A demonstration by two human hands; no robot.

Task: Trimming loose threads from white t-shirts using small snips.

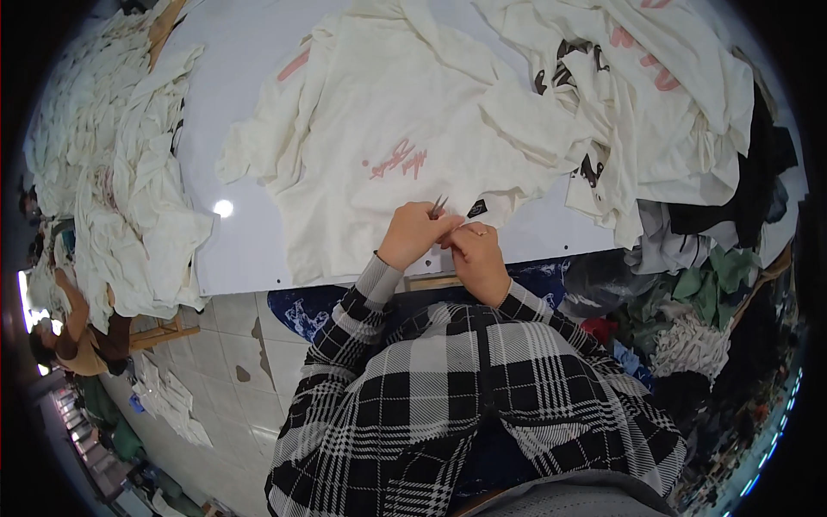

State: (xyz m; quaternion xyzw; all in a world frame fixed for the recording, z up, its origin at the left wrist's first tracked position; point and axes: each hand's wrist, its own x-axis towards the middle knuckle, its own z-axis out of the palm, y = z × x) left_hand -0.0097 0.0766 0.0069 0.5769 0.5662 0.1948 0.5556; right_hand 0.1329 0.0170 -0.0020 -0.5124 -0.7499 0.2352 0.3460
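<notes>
"One cream-white cloth shirt with pink script lettering [336, 207]: where do we enter it?"

"Spread on the pale, flat-topped table [237, 246], mostly on the far side of our two hands, its near margin at the table's near edge. Long axis: roughly near to far. Which end is the collar, we cannot tell."

"The left hand [410, 237]?"

"Fingers curled around one small, two-pointed grey metal tool [436, 210]; its twin tips show beyond the fingers, slightly apart."

"The right hand [480, 261]?"

"Just right of the left, fingertips drawn together at the shirt's near margin. Whether they pinch cloth, we cannot tell; the spot is hidden."

"Governing relation?"

"Tool against cloth edge. The left hand carries the tool; both hands sit at the same near stretch of shirt. One small, dark, four-sided label [477, 208] lies just far of the right hand, to the right of the tips, apart from them; the right hand is nearer to it."

"Pointing?"

"The tool: far and a little right, long axis likewise."

"Remaining stock?"

"One loose heap of cream-white garments [103, 164] at far left; one cream-and-pink bundle of garments [680, 142] at far right."
</notes>
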